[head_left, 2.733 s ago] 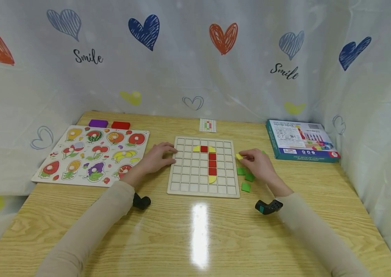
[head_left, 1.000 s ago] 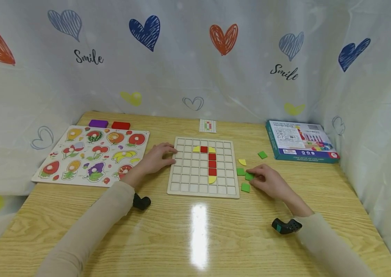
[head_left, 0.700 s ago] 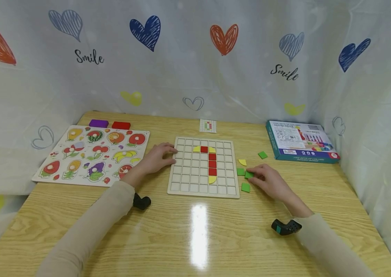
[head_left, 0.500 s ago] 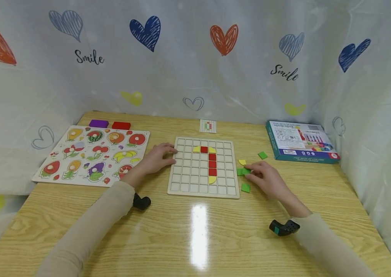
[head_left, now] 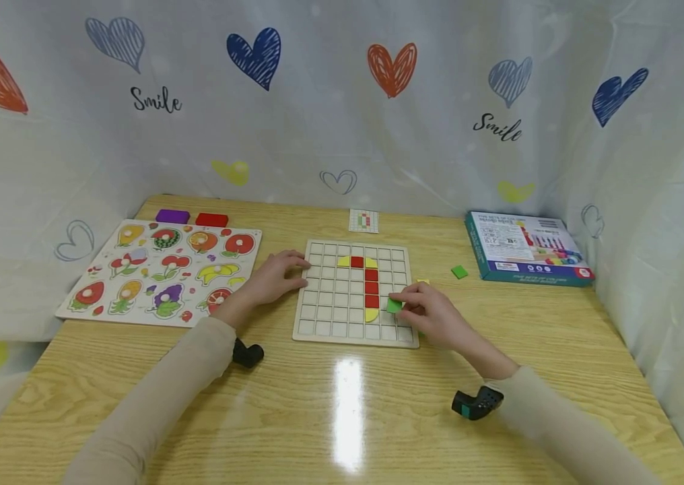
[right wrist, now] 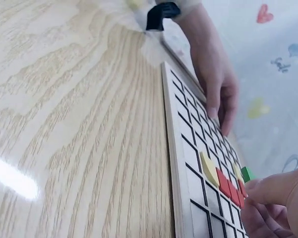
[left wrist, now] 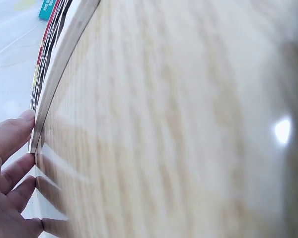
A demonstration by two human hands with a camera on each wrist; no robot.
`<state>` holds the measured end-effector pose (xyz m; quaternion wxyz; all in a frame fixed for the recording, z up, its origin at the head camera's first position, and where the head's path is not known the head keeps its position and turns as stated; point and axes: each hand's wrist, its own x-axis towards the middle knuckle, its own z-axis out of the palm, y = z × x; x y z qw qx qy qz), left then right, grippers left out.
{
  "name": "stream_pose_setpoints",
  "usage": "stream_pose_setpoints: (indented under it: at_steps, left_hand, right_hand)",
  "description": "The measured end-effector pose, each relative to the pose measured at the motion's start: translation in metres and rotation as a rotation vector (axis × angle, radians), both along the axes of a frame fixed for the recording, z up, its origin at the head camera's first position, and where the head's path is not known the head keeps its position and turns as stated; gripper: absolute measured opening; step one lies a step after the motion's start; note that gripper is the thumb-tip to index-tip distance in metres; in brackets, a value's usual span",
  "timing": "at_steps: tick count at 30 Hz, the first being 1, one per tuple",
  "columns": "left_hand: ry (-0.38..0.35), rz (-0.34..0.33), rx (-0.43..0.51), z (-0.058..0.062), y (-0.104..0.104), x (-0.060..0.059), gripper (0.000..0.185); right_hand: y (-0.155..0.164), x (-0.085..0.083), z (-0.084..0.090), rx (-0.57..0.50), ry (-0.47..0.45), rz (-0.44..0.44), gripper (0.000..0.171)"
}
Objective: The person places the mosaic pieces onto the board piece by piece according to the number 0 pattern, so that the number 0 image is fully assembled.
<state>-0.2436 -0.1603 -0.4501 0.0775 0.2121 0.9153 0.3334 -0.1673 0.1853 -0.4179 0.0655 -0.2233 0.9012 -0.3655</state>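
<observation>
Here we go: a green square tile [head_left: 394, 306] in our right hand [head_left: 433, 316], over the gridded board [head_left: 330, 313]!
We pinch it between thumb and fingers, just right of the column of red tiles [head_left: 371, 287]; whether it touches down, we can't tell. Our left hand [head_left: 275, 276], fingers loosely spread, rests against the board's left edge.

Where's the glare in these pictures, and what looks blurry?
Head view: a long white streak of glare on the table, nearer the wearer than the grid board; left wrist view: a small bright spot at right, wood grain smeared and soft; right wrist view: a glare patch at lower left, heart prints on the curtain soft.
</observation>
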Motion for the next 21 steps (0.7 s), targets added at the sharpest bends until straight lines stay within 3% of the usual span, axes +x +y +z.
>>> stream_pose_setpoints:
  at_steps: [6,14,21]
  left_hand:
    - [-0.003,0.000,-0.002,0.000,0.000,-0.001,0.039]
    - [-0.009,0.011,-0.006,0.001,0.000,0.000,0.039]
    - [-0.018,0.012,-0.009,0.001,0.001,0.001,0.040]
  right_hand:
    - [-0.019,-0.002,-0.004,0.014,0.015,0.045,0.031]
    - [-0.036,-0.011,-0.005,-0.025,0.073,-0.006,0.029]
    - [-0.047,-0.012,-0.011,0.030,0.047,0.082,0.029]
